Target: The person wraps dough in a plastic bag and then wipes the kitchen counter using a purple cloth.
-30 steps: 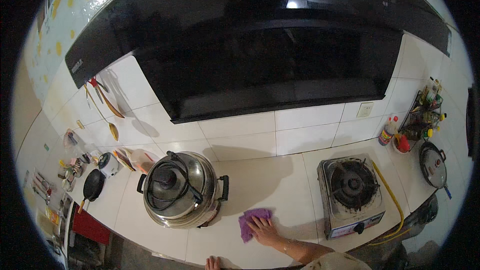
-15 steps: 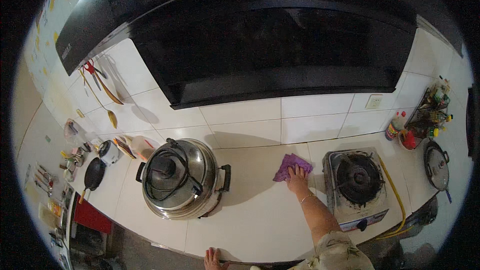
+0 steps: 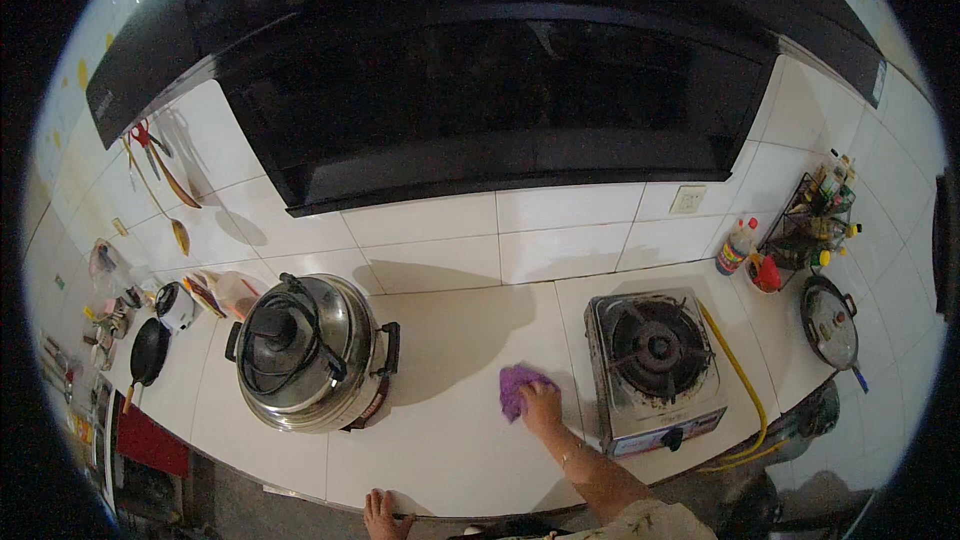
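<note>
Head camera: the right grip rests on the right part of a crumpled purple cloth, its fingers bent over the fabric; whether they pinch it or only press it down cannot be told. The cloth lies flat against the white counter, under that grip and reaching out to its left. Nearer the body and left of it, the left grip lies at the counter's front edge, fingers stretched out and thumb apart, holding nothing visible. Just right of the right grip stands a gas stove, a yellow hose curving along its far side. Left of the right grip, well apart, is a large steel pot with a black cord looped on its lid. Beyond both grips hangs a dark range hood; far left of them lies a small black frying pan.
</note>
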The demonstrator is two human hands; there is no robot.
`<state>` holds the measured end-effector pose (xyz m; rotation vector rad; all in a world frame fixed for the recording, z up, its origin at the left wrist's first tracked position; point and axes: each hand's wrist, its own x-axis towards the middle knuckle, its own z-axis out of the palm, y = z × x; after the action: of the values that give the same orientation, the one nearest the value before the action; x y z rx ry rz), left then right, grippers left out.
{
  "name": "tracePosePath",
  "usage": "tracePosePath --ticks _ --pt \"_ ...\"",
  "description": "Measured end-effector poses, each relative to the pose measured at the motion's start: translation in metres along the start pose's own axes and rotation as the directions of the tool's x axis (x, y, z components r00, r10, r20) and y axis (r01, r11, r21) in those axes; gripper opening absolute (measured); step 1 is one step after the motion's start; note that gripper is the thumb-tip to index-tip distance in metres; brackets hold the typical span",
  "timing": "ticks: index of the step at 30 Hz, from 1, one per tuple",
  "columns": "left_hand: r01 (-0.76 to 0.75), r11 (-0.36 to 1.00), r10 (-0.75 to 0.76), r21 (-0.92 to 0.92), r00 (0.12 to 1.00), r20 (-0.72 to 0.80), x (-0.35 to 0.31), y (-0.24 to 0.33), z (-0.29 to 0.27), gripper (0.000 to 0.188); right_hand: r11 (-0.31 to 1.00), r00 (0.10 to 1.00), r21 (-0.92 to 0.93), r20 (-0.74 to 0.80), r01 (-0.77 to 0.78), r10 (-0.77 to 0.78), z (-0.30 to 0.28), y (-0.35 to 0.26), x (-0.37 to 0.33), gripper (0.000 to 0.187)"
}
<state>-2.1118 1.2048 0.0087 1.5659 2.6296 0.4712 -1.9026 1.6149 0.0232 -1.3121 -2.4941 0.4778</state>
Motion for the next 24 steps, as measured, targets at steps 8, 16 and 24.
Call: tracePosePath --ticks 8,16,24 --pt "-0.086 0.996 0.088 0.023 0.990 -0.107 -0.001 -0.015 0.013 0.086 0.704 0.729 0.703 -0.427 -0.105 0.535 -0.031 0.052 0.190 0.023" --pt "0.071 0.997 -0.068 -0.021 0.991 0.119 0.002 0.002 0.007 0.087 0.838 0.371 0.522 -0.756 -0.156 0.540 -0.079 0.074 0.340 0.057" --pt "0.074 0.996 -0.080 0.054 0.991 0.106 -0.005 -0.009 0.003 0.083 0.986 0.987 0.150 -0.150 0.079 -0.056 0.015 -0.084 0.256 0.041"
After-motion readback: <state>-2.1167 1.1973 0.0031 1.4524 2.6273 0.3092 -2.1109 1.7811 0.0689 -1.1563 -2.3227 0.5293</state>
